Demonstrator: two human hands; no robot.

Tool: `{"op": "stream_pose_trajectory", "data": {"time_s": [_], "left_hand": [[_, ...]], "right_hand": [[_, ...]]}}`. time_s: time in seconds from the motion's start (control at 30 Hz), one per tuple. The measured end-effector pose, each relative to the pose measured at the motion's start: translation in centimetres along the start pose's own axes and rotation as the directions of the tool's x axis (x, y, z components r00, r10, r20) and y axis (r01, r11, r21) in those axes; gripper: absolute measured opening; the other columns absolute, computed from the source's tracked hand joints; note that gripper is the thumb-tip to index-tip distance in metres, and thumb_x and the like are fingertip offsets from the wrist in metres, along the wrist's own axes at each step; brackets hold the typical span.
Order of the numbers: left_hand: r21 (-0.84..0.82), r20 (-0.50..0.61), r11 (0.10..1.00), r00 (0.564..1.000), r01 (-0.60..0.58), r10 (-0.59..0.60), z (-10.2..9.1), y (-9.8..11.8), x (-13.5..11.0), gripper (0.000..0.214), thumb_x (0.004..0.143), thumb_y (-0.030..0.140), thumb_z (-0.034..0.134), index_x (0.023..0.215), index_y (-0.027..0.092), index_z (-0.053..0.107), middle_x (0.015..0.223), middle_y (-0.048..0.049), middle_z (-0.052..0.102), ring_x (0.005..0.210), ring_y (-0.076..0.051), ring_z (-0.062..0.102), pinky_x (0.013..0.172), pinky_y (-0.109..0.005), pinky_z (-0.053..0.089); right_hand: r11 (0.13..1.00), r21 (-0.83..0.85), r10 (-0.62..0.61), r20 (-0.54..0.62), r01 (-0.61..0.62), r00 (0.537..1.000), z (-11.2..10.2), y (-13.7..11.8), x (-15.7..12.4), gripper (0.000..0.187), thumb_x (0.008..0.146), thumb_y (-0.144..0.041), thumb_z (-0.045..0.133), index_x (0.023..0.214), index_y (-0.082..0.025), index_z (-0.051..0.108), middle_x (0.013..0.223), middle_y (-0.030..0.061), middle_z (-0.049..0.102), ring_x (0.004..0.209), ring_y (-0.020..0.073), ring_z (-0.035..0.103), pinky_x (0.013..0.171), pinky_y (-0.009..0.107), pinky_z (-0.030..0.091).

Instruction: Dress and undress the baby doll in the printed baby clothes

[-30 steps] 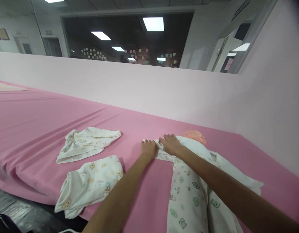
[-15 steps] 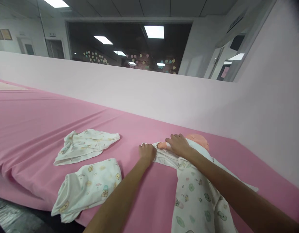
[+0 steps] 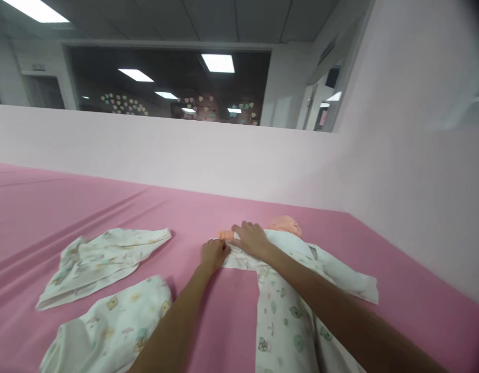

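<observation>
Garment (image 3: pixel 280 311) white, green-printed, sleeve (image 3: pixel 240 260) in curled left hand (image 3: pixel 215 255); right hand (image 3: pixel 251 240) half-curled, its hold unclear.

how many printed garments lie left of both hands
2: the farther garment, towards the wall, and the nearer garment, closer to the camera, partly behind the left forearm. Others could be hidden underneath.

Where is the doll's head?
In the head view, the doll's head is right of the middle, on the pink sheet, just beyond the right hand.
</observation>
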State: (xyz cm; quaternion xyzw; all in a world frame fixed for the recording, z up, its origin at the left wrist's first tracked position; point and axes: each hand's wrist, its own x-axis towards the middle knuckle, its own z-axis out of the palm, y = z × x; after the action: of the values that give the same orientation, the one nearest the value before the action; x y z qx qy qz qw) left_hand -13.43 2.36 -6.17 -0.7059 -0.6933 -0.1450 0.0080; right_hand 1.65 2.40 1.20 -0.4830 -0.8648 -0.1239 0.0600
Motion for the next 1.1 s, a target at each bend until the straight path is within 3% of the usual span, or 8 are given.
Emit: {"op": "stream_pose_trajectory", "data": {"time_s": [0.23, 0.4, 0.53, 0.6, 0.7, 0.77, 0.9, 1.1], "left_hand": [[0.081, -0.028, 0.996, 0.999, -0.041, 0.043, -0.1, 0.3, 0.1, 0.033, 0.091, 0.037, 0.039, 0.083, 0.02, 0.065, 0.088, -0.0081, 0.067, 0.086, -0.023, 0.061, 0.071, -0.03, 0.04], [0.205, -0.155, 0.979, 0.987, -0.006, 0.039, -0.5, 0.2, -0.6, 0.032, 0.092, 0.028, 0.035, 0.099, 0.016, 0.064, 0.102, -0.0143, 0.061, 0.1, -0.03, 0.053, 0.081, -0.038, 0.035], [0.261, -0.185, 0.96, 0.981, 0.098, -0.05, -1.3, -0.6, -0.3, 0.03, 0.09, 0.025, 0.037, 0.102, 0.015, 0.062, 0.105, -0.0146, 0.06, 0.1, -0.03, 0.052, 0.08, -0.037, 0.033], [0.308, -0.19, 0.941, 0.978, 0.143, -0.087, -1.8, -1.4, -0.1, 0.03, 0.089, 0.024, 0.037, 0.104, 0.015, 0.061, 0.107, -0.0144, 0.059, 0.101, -0.031, 0.051, 0.081, -0.037, 0.033], [0.366, -0.175, 0.912, 0.976, 0.187, -0.13, -2.5, -2.7, 0.1, 0.032, 0.09, 0.021, 0.032, 0.104, 0.014, 0.06, 0.106, -0.0152, 0.06, 0.101, -0.032, 0.053, 0.078, -0.037, 0.033], [0.383, -0.173, 0.9, 0.973, 0.21, -0.154, -3.1, -2.7, 0.3, 0.034, 0.09, 0.02, 0.029, 0.1, 0.013, 0.061, 0.103, -0.0148, 0.061, 0.099, -0.032, 0.054, 0.076, -0.036, 0.034], [0.34, -0.333, 0.93, 0.943, 0.138, -0.019, -4.6, 1.2, 0.7, 0.033, 0.092, 0.023, 0.028, 0.097, 0.016, 0.06, 0.1, -0.012, 0.062, 0.098, -0.029, 0.055, 0.079, -0.036, 0.036], [0.067, -0.225, 0.915, 0.888, -0.398, 0.402, -6.2, 15.0, 1.1, 0.025, 0.093, 0.029, 0.033, 0.096, 0.022, 0.057, 0.103, -0.0039, 0.064, 0.097, -0.02, 0.056, 0.085, -0.03, 0.039]], "right_hand": [[0.986, 0.163, 0.049, -0.037, -0.042, 0.998, -0.3, -0.5, -0.2, 0.039, 0.088, -0.049, 0.046, 0.114, -0.022, 0.058, 0.108, 0.0101, 0.062, 0.098, 0.0255, 0.058, 0.083, 0.037, 0.039], [0.944, 0.294, 0.21, -0.182, -0.151, 0.96, -1.5, 3.9, -4.6, 0.025, 0.09, -0.039, 0.043, 0.102, -0.025, 0.06, 0.105, 0.0037, 0.063, 0.099, 0.0176, 0.055, 0.087, 0.029, 0.037], [0.813, 0.351, 0.551, -0.205, -0.464, 0.809, -0.6, 12.1, -12.1, 0.03, 0.09, -0.03, 0.029, 0.083, -0.02, 0.057, 0.09, 0.0073, 0.062, 0.082, 0.0192, 0.055, 0.068, 0.029, 0.038], [0.663, 0.364, 0.738, -0.175, -0.654, 0.651, 1.0, 16.5, -16.9, 0.029, 0.088, -0.033, 0.031, 0.068, -0.021, 0.048, 0.077, 0.0051, 0.059, 0.068, 0.0182, 0.051, 0.058, 0.028, 0.034], [0.484, 0.345, 0.87, -0.094, -0.804, 0.483, 3.9, 21.7, -23.5, 0.036, 0.087, -0.045, 0.031, 0.06, -0.022, 0.038, 0.064, 0.0034, 0.053, 0.057, 0.0177, 0.047, 0.052, 0.029, 0.03], [0.397, 0.372, 0.902, 0.009, -0.839, 0.431, 5.6, 23.6, -26.4, 0.04, 0.086, -0.051, 0.032, 0.059, -0.022, 0.034, 0.062, 0.0036, 0.053, 0.056, 0.0181, 0.047, 0.051, 0.029, 0.029], [0.366, 0.456, 0.877, 0.123, -0.811, 0.465, 6.9, 23.9, -27.1, 0.047, 0.085, -0.059, 0.031, 0.058, -0.022, 0.031, 0.061, 0.0033, 0.05, 0.056, 0.0174, 0.047, 0.051, 0.029, 0.029], [0.455, 0.561, 0.784, 0.116, -0.692, 0.61, 6.3, 22.7, -25.0, 0.039, 0.084, -0.052, 0.039, 0.064, -0.02, 0.046, 0.069, 0.0033, 0.058, 0.063, 0.0159, 0.049, 0.054, 0.026, 0.027]]}}
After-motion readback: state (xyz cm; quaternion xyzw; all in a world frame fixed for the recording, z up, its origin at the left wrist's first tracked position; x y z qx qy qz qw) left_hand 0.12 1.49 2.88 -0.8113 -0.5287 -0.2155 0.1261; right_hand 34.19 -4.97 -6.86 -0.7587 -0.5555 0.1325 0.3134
